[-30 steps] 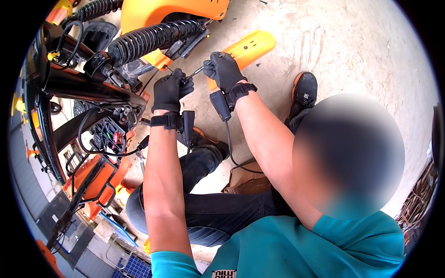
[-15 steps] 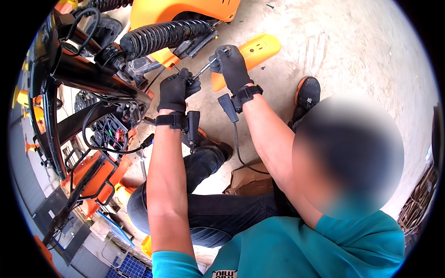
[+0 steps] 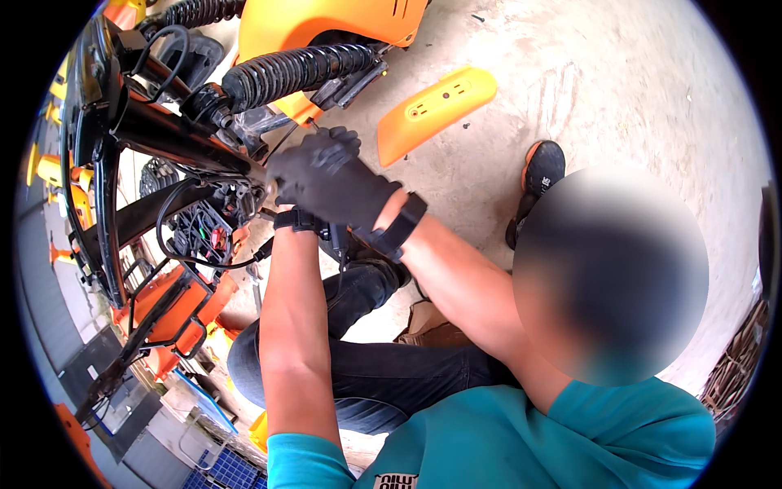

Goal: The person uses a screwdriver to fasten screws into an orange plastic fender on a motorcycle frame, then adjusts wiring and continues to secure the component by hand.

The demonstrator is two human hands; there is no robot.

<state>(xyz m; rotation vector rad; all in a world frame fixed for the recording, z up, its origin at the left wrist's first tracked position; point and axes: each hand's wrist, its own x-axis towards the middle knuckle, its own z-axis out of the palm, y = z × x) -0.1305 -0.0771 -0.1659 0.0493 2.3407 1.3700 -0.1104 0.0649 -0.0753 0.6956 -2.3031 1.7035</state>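
Both my hands wear black gloves and meet beside the lower end of a black metal frame (image 3: 183, 138). My right hand (image 3: 334, 183) reaches across to the left, over my left hand, with its fingers curled by the frame's end. What it holds, if anything, is hidden. Behind it, my left hand (image 3: 340, 140) shows only in part, fingers bent and closed; its grip cannot be made out. A black coil-spring shock absorber (image 3: 297, 75) lies just beyond my hands. A thin dark cable (image 3: 281, 140) runs down next to my left hand.
An orange body panel (image 3: 326, 20) stands at the top. A loose yellow-orange fender piece (image 3: 436, 112) lies on the concrete floor, with small bolts (image 3: 466, 126) nearby. Bundled wires (image 3: 204, 232) and orange parts (image 3: 175, 314) are at left. Brown cardboard (image 3: 436, 324) lies by my legs.
My right hand has moved left and down, from above the fender piece to across my left hand. The metal rod it held is now out of sight. My left hand is now partly covered.
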